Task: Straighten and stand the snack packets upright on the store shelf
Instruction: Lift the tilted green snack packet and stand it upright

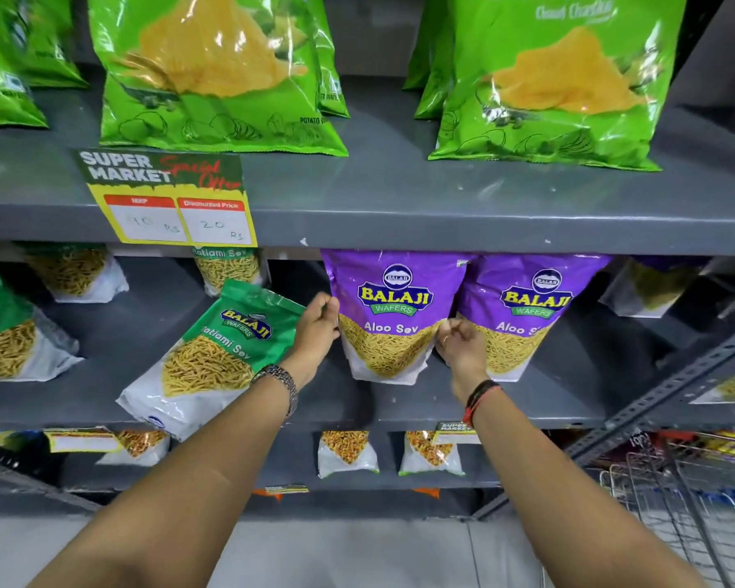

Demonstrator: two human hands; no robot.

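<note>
You face a shelf tag reading "SUPER MARKET Special Offer", its "Discounted Price" box marked "20 Rs". Two purple packets, one between your hands and one to its right, read "BALAJI WAFERS"; the first adds "Aloo Sev". A tilted green packet reads "BALAJI WAFERS Ratlami Sev".

A single wide-angle head camera is looking forward and slightly down, facing the grey store shelf head-on from close range, within arm's reach. Both forearms are entering from the bottom edge and reaching toward the middle of the frame. The upper tier is filling the top of the frame, lower tiers are showing beneath, and straight edges are bowing toward the corners.
</note>
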